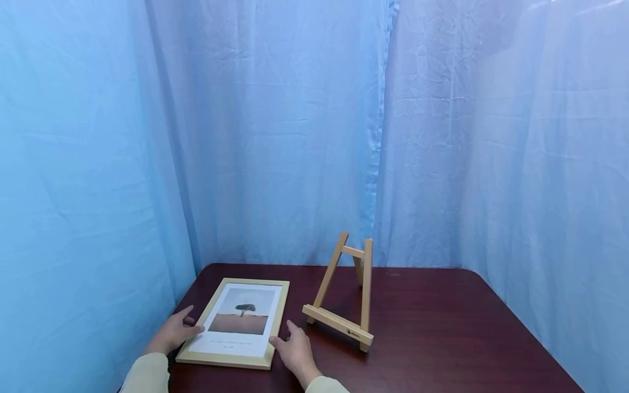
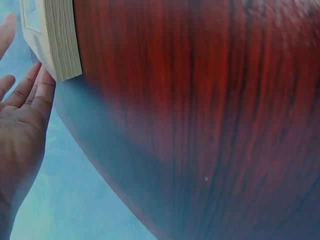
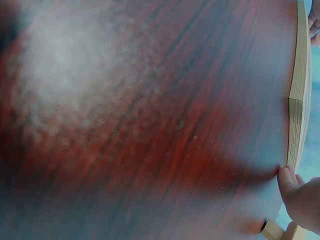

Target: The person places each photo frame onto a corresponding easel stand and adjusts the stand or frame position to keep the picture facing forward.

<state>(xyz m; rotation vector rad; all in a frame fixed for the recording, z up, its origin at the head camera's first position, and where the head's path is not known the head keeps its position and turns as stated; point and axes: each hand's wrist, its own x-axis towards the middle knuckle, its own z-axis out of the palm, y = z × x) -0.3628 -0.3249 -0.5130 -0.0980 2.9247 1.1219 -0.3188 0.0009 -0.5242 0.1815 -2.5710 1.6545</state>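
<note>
A picture frame (image 1: 223,359) with a pale wooden border lies flat on the table, showing a print of a lone tree (image 1: 244,309). At its left edge is my left hand (image 1: 172,331), thumb over the border and the other fingers extended along the outer side. The left wrist view shows those fingers (image 2: 46,92) nearly straight against the frame's corner. My right hand (image 1: 296,350) is at the frame's right edge, thumb tip at the border, fingers stretched forward. In the right wrist view the thumb (image 3: 286,179) meets the frame's side; most other fingers are hidden.
A small wooden easel (image 1: 367,295) stands upright right of the frame, its ledge close to my right hand. The dark red-brown table (image 1: 442,327) has rounded far corners. Light blue curtains (image 1: 295,136) hang behind it and on both sides.
</note>
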